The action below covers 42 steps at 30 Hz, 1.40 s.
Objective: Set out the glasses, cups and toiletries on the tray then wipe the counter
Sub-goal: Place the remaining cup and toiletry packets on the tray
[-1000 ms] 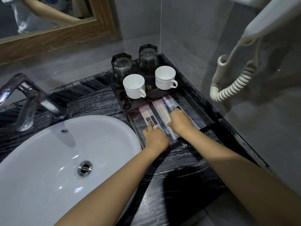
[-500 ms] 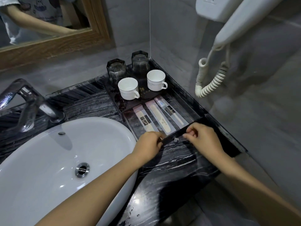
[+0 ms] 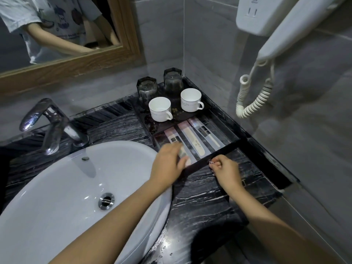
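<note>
A dark tray (image 3: 231, 147) sits in the counter's back right corner. At its far end two glasses (image 3: 147, 90) (image 3: 172, 80) stand upside down, with two white cups (image 3: 160, 109) (image 3: 191, 100) upright in front of them. Three flat toiletry packets (image 3: 192, 141) lie side by side in the near half. My left hand (image 3: 167, 164), blurred, is closed over the near end of the leftmost packet (image 3: 174, 139). My right hand (image 3: 224, 168) has its fingers pinched at the tray's front rim, where something small glints.
A white basin (image 3: 57, 197) with a chrome tap (image 3: 51, 126) fills the left. Black marble counter (image 3: 209, 197) runs between basin and wall, with water drops near its front edge. A wall hair dryer (image 3: 285, 35) and its coiled cord (image 3: 253, 100) hang at the right above the tray.
Both hands drew back from the packets to the tray's front rim. My left hand then went back onto the leftmost packet. The view tilted upward.
</note>
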Each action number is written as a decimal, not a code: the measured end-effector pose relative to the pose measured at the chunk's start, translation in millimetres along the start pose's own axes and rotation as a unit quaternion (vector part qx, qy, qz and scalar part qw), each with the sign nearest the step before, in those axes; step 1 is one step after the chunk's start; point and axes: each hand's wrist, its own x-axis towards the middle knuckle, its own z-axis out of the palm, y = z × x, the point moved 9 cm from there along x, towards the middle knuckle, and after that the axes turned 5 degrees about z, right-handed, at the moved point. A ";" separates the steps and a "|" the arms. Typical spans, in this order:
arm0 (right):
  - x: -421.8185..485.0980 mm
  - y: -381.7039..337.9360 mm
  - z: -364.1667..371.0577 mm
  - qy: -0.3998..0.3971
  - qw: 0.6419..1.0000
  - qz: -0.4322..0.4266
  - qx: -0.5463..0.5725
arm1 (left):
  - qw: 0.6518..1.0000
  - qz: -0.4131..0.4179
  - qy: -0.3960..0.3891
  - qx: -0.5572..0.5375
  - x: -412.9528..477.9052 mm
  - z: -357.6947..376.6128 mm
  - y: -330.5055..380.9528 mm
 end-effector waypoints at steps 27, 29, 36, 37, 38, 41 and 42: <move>79.1 -93.6 55.0 0.034 0.995 -0.033 -0.091 | 0.973 -0.106 -0.165 0.117 5.7 2.0 -93.1; 81.6 -95.7 55.4 0.019 0.994 -0.011 -0.104 | 0.973 -0.105 -0.175 0.109 2.5 -1.4 -91.1; 46.3 -102.7 70.4 -0.095 0.976 0.015 -0.194 | 0.963 -0.095 -0.215 0.128 -39.4 -23.2 -92.5; 34.5 -104.1 74.5 -0.116 0.971 0.017 -0.210 | 0.961 -0.099 -0.226 0.129 -49.5 -26.8 -93.5; 21.5 -107.1 78.9 -0.137 0.963 0.014 -0.231 | 0.958 -0.106 -0.235 0.123 -60.6 -31.2 -94.4; -22.1 -122.9 94.1 -0.205 0.928 -0.033 -0.311 | 0.953 -0.134 -0.256 0.085 -98.4 -47.0 -100.5; -39.6 -129.8 99.4 -0.229 0.914 -0.051 -0.331 | 0.951 -0.144 -0.265 0.072 -113.8 -52.8 -103.1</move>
